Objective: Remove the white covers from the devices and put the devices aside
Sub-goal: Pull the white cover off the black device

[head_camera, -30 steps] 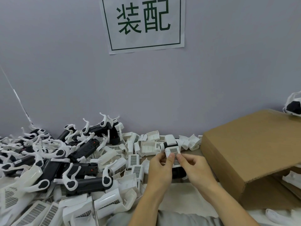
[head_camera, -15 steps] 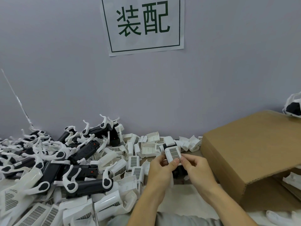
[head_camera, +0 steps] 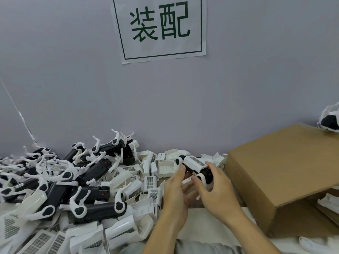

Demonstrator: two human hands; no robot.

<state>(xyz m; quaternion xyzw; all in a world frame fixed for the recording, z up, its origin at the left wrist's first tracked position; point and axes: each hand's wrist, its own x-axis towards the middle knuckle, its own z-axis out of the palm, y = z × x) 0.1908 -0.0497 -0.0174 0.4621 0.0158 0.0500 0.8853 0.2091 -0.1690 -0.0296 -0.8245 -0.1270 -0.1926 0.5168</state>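
Note:
Both my hands hold one black device (head_camera: 207,176) that still wears a white cover (head_camera: 194,163) with a gridded label. It lies tilted, its far end up and to the left, above the table's middle. My left hand (head_camera: 176,191) supports it from below, thumb on the cover's near left edge. My right hand (head_camera: 214,191) curls round the device's black near end. A heap of black devices with white arms (head_camera: 60,180) fills the left. Loose white covers (head_camera: 146,182) lie scattered around and behind my hands.
A large cardboard box (head_camera: 278,173) lies on its side at the right, its opening towards me with white parts inside. Another device (head_camera: 330,121) sits on top of it at the far right. A paper sign (head_camera: 159,28) hangs on the grey wall.
The device was upright with its label facing me; it has been turned to lie tilted, and my right hand has shifted down to its black end.

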